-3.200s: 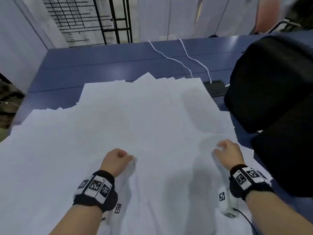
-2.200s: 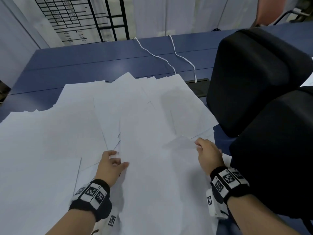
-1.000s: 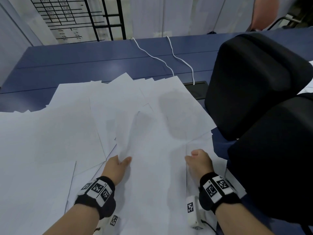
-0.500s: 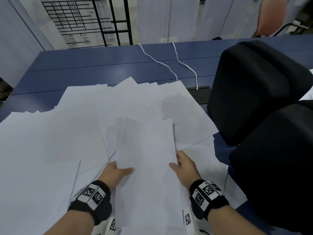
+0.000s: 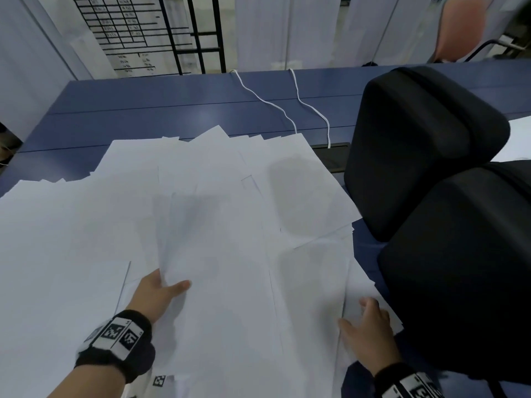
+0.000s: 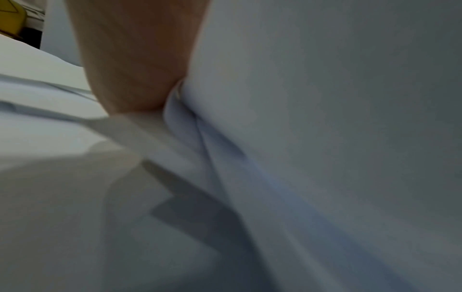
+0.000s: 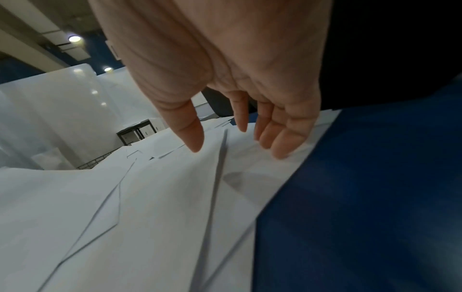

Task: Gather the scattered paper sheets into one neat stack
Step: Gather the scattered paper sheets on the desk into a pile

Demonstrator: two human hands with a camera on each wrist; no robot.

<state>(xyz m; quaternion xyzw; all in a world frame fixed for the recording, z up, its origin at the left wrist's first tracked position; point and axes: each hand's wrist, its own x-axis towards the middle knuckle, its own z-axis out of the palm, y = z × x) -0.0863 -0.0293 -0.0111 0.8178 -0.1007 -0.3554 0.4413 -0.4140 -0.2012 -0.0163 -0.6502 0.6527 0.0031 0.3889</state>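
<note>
White paper sheets (image 5: pixel 207 196) lie overlapped at many angles across the near part of a blue table (image 5: pixel 172 110), filling the view to its left and lower borders, so their full extent there is cut off. A small bundle of sheets (image 5: pixel 218 282) lies uppermost near the middle; how many it contains cannot be counted. The left hand (image 5: pixel 156 294) pinches the bundle's left edge, thumb on top and fingers hidden beneath; in the left wrist view only a blurred part of the hand (image 6: pixel 135 59) pressed against folds of paper can be made out. The right hand (image 5: pixel 370 328) is loosely spread, fingers slightly bent and grasping nothing; the right wrist view shows its fingertips (image 7: pixel 195 144) at or just above the right-hand sheets, and actual contact cannot be settled. Each wrist carries a black band with printed markers (image 5: pixel 117 336). To the right, two black cases (image 5: pixel 425 156) stand close beside the paper's right edge, leaving only a narrow strip of table between; both are closed and their contents unseen. Beyond the sheets the far table lies bare except for two white cords (image 5: pixel 287 110) running to a dark slot (image 5: pixel 333 159), partly covered by paper.
</note>
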